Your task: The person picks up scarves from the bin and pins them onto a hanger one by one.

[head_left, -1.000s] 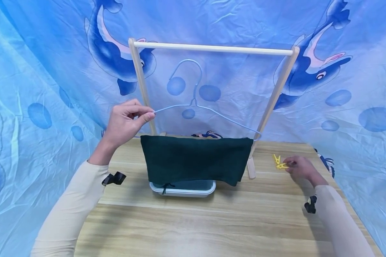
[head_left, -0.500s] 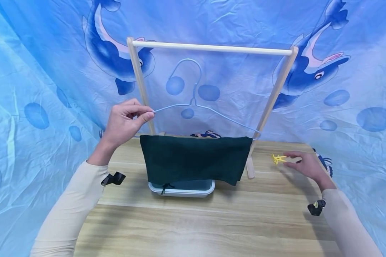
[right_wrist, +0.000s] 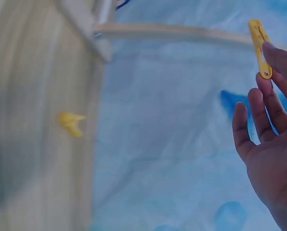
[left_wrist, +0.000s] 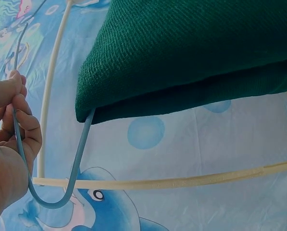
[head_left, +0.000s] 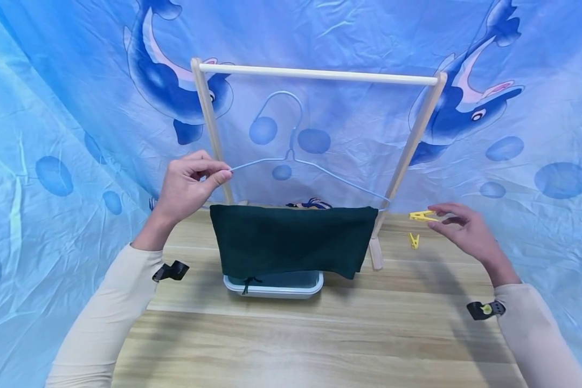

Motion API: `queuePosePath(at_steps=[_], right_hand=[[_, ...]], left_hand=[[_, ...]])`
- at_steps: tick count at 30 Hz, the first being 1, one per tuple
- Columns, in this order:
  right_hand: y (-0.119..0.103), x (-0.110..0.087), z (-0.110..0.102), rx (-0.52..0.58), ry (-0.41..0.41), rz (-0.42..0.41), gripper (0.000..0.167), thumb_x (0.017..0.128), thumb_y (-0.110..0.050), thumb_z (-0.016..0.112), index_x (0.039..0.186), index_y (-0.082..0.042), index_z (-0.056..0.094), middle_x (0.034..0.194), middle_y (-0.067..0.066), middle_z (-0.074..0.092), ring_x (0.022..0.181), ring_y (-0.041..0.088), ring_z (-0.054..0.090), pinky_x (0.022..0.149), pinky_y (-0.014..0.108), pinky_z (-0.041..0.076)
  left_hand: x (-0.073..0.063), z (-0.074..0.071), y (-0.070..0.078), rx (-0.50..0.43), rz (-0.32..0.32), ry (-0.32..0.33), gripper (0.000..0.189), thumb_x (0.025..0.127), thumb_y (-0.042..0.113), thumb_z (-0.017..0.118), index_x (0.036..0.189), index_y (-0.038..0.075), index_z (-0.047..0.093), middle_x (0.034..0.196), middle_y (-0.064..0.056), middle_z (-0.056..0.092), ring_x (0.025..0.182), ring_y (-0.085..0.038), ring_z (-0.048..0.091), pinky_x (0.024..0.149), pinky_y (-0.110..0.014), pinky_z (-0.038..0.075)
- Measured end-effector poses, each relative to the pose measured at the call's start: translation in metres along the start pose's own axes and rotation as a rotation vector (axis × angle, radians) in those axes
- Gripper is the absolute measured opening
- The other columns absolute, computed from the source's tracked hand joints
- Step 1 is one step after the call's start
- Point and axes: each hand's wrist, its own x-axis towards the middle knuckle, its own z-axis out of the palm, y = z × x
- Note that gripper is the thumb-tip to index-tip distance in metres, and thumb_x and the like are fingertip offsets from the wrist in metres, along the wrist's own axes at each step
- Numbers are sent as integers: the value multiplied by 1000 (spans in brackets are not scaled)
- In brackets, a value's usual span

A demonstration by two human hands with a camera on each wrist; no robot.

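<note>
My left hand (head_left: pixel 191 180) pinches the left shoulder of a light-blue wire hanger (head_left: pixel 339 179), holding it upright. Folded over the hanger's lower bar is a dark green knit cloth (head_left: pixel 296 240), whose fold shows close up in the left wrist view. Between thumb and fingertips, my right hand (head_left: pixel 465 229) pinches a yellow clothespin (head_left: pixel 421 215) by its handle end, raised to the right of the cloth. The right wrist view shows that clothespin (right_wrist: pixel 260 48) with the other fingers loosely curled below it. A second yellow clothespin (head_left: pixel 414 241) lies on the table.
Behind the hanger stands a wooden rack with a white top rail (head_left: pixel 320 74). A white-rimmed tray (head_left: pixel 274 292) sits under the cloth on the wood-grain table (head_left: pixel 291 345). A blue dolphin-print curtain (head_left: pixel 553 118) surrounds the table at the back and sides.
My right hand has picked up one of the two clothespins and lifted it from the table, leaving the other behind. My left hand keeps the hanger in nearly the same place.
</note>
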Motion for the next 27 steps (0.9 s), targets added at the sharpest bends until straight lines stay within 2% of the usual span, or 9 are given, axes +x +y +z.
queuePosePath(at_steps=[3, 7, 15, 20, 27], right_hand=[[-16, 4, -4, 51, 29, -83, 37, 83, 17, 73, 120, 10, 69, 111, -15, 66, 97, 0, 60, 82, 9, 49], [-32, 6, -10, 64, 30, -157, 40, 79, 19, 75, 117, 7, 71, 113, -14, 68, 93, 2, 63, 83, 10, 49], [-62, 7, -15, 82, -7, -256, 46, 74, 21, 77, 116, 2, 73, 116, 3, 71, 101, 7, 64, 86, 12, 50], [-92, 11, -13, 98, -26, -315, 48, 71, 24, 76, 116, 5, 73, 113, 7, 73, 96, 11, 66, 87, 15, 51], [-127, 22, 1, 121, -88, -368, 49, 74, 22, 76, 120, 4, 72, 113, -1, 71, 95, 15, 63, 88, 16, 51]], left_hand=[[0, 0, -1, 1, 3, -1, 9, 87, -7, 76, 90, -1, 81, 73, 0, 59, 65, -12, 41, 58, -25, 29], [0, -1, -2, 4, 8, -2, 9, 87, -7, 76, 90, -1, 81, 73, 0, 59, 65, -12, 42, 58, -25, 30], [-1, -1, -1, 3, 4, 2, 8, 87, -6, 76, 90, 0, 81, 72, 0, 58, 66, -12, 42, 58, -25, 30], [0, -1, -1, 6, 4, 4, 7, 87, -6, 76, 91, 0, 81, 73, 0, 58, 66, -12, 42, 58, -25, 30], [-1, 0, -2, -5, 8, 0, 7, 87, -7, 76, 90, -2, 80, 72, -1, 57, 66, -12, 41, 58, -25, 30]])
